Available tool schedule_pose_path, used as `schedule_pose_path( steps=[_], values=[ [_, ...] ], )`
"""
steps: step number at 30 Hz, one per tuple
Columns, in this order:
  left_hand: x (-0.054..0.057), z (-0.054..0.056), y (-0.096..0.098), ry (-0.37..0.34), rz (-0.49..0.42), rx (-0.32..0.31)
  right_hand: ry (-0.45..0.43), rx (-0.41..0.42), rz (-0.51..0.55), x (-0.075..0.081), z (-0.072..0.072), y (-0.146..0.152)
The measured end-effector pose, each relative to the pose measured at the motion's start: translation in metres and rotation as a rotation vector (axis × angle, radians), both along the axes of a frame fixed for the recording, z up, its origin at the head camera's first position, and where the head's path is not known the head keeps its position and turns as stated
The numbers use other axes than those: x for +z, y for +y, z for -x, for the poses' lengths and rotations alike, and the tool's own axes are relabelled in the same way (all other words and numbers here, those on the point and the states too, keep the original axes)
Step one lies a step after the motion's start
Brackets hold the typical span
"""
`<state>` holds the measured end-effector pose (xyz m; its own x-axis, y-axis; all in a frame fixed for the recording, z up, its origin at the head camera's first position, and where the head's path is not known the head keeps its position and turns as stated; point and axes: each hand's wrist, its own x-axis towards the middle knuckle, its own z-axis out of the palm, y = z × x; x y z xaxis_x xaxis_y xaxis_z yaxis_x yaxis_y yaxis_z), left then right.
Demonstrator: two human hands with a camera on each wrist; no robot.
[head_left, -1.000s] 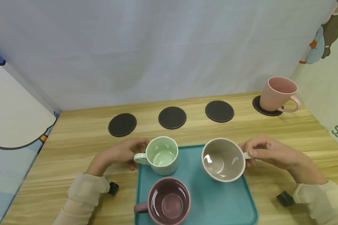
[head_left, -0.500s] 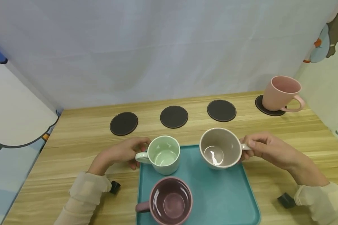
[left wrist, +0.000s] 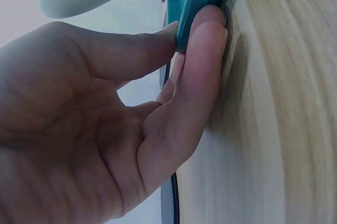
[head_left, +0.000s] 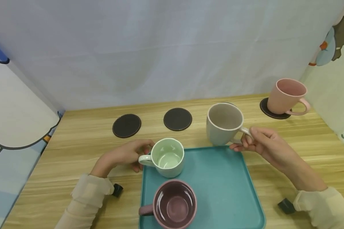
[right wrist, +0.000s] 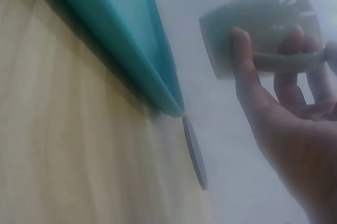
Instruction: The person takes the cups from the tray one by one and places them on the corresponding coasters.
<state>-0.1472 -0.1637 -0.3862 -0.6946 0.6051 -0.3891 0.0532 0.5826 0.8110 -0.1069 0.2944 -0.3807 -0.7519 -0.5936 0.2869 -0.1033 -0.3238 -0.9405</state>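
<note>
By its handle, my right hand grips a grey-beige mug, raised above the far edge of the teal tray. In the right wrist view the same mug hangs clear of tray and table, fingers through and around its handle. My left hand pinches the tray's left rim between thumb and fingers, as the left wrist view shows at the tray edge. A light green mug stands on the tray beside that hand, its handle to the left. Nearer me on the tray sits a mauve mug.
Black round coasters lie in a row at the back: a left one, a middle one, and one mostly hidden behind the raised mug. A pink mug stands on the rightmost coaster. A pale cloth hangs behind the table.
My right hand has lifted the grey-beige mug from over the tray and carried it away from me, toward the back coasters. The left hand has stayed at the tray's rim.
</note>
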Motion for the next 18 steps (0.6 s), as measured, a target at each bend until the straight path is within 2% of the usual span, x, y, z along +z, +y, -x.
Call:
schedule_pose_path(
  steps=[8, 18],
  values=[
    [0.001, 0.001, -0.001, -0.007, 0.008, 0.006, -0.006, -0.187, -0.022, 0.006, 0.004, -0.011],
    [-0.001, 0.001, -0.002, -0.016, 0.007, 0.008, -0.069, -0.354, 0.156, 0.012, 0.024, -0.026]
  ],
)
